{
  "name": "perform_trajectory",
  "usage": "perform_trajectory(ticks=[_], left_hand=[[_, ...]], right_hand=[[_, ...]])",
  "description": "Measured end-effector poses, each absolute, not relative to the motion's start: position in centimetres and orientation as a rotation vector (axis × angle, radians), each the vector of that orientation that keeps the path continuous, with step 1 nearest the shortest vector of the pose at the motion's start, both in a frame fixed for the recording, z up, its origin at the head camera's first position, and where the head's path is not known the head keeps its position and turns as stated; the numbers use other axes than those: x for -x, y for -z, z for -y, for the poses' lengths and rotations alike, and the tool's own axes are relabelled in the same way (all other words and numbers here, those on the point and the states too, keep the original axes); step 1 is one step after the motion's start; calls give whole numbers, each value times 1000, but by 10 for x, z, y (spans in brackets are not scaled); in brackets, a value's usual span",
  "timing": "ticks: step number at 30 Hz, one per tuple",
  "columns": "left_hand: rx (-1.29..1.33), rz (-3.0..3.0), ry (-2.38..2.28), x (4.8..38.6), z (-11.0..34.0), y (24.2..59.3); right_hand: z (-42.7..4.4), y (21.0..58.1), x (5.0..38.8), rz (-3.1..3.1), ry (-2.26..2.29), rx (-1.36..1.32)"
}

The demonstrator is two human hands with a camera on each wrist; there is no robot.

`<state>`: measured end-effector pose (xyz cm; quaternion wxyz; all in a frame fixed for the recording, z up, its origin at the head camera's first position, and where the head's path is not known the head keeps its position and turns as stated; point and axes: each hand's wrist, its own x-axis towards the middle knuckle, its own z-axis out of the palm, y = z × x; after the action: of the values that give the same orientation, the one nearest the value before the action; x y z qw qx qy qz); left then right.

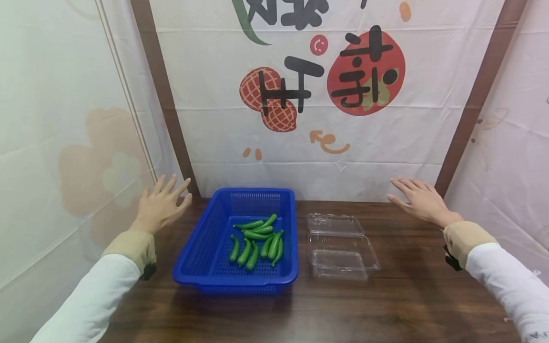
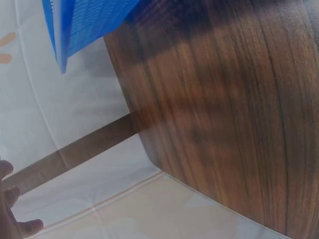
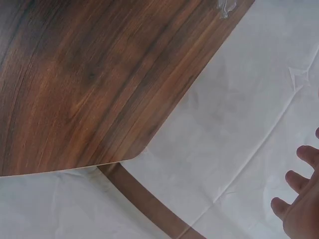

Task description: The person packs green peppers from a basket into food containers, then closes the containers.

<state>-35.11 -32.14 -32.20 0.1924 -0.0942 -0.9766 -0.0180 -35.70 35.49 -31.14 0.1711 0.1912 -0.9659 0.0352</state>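
Observation:
My left hand [image 1: 159,206] is held up to the left of a blue plastic basket [image 1: 182,269], its fingers spread and touching nothing. Several green peppers [image 1: 253,256], slender and curved, lie on the basket's perforated floor. To the right of the basket, a clear plastic clamshell box [image 1: 343,247] lies with its lid folded back. My right hand [image 1: 422,202] hovers at the right, apart from the box, with straight fingers and nothing in them. In the left wrist view some fingertips [image 2: 31,227] show at the lower left; in the right wrist view, fingers [image 3: 297,181] appear at the right edge.
Basket and box stand on a dark wood-grain table [image 1: 334,309] with a rounded corner. White printed cloth [image 1: 206,128] hangs behind it and along both sides. Brown stripes [image 1: 163,90] run down the cloth near the corners.

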Motion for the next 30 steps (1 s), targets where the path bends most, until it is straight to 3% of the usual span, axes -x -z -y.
perform_trajectory(ticks=[30], left_hand=[[455, 2505, 84, 360, 242, 303]], right_hand=[[-319, 333, 361, 2703, -96, -611]])
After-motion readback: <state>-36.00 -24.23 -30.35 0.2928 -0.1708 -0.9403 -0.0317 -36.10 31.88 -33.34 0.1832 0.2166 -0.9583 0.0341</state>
